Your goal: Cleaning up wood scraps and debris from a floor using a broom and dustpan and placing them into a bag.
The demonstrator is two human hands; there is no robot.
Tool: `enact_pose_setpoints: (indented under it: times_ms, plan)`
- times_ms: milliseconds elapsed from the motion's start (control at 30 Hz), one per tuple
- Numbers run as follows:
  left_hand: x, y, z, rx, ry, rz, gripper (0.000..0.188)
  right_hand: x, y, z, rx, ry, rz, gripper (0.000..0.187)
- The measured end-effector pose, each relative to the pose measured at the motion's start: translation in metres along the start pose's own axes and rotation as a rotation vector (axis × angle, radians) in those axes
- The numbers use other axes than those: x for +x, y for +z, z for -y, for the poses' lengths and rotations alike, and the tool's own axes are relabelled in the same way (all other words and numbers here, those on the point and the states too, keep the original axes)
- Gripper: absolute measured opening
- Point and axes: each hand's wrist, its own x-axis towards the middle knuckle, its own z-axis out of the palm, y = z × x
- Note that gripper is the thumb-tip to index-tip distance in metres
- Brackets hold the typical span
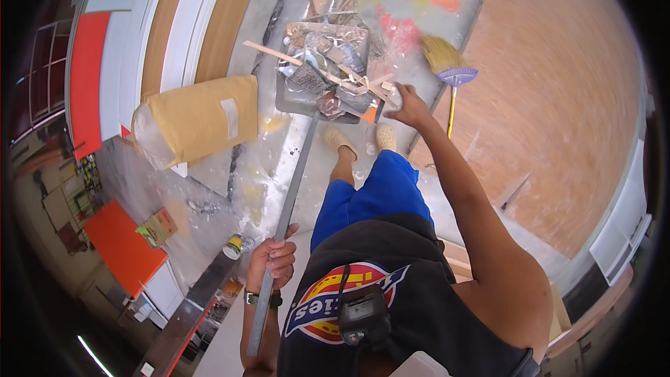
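Note:
My left hand [273, 263] is closed around the long grey handle [293, 202] of a dustpan [287, 102]. The pan lies on the floor in front of my feet, heaped with wood strips, torn plastic, dark scraps and other rubbish [328, 63]. A long thin wood strip [269, 52] juts out over its left side. At the pan's right edge is my right hand [412, 106], thumb and fingers apart, close to the end of a short wood offcut [382, 95]. Whether the fingertips touch that offcut is hard to make out.
A broom [450, 70] with straw bristles rests right of the pan, beside a large brown wooden board [544, 98]. On the left stand a wrapped brown paper package [199, 122] and long panels [202, 28]. A small can [236, 246] sits near my left hand.

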Motion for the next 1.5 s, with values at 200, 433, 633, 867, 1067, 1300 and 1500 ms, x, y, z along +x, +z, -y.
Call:
enact_pose_setpoints:
  times_ms: [200, 433, 633, 867, 1067, 1300, 1500]
  plan:
    - [-0.018, 0.003, 0.004, 0.11, -0.029, -0.069, 0.04, 0.062, 0.033, 0.005, -0.154, 0.004, 0.193, 0.071]
    - [-0.024, -0.015, -0.01, 0.225, -0.022, -0.093, 0.045, 0.062, 0.041, 0.011, -0.165, -0.123, 0.081, 0.035]
    - [-0.029, -0.021, -0.035, 0.434, -0.015, -0.123, 0.043, 0.064, 0.019, 0.047, -0.227, -0.146, -0.05, 0.033]
    - [-0.041, -0.04, -0.059, 0.507, -0.037, -0.162, 0.041, 0.091, 0.02, 0.158, -0.278, -0.261, -0.257, 0.025]
    - [-0.052, -0.054, -0.075, 0.549, -0.047, -0.201, 0.045, 0.176, 0.059, 0.249, -0.194, -0.148, -0.131, 0.035]
    - [-0.073, -0.062, -0.088, 0.591, -0.074, -0.324, 0.049, 0.212, 0.15, 0.286, -0.203, -0.061, 0.003, 0.049]
    - [-0.064, -0.081, -0.092, 0.69, -0.025, -0.261, 0.047, 0.22, 0.146, 0.27, -0.19, -0.262, -0.12, 0.052]
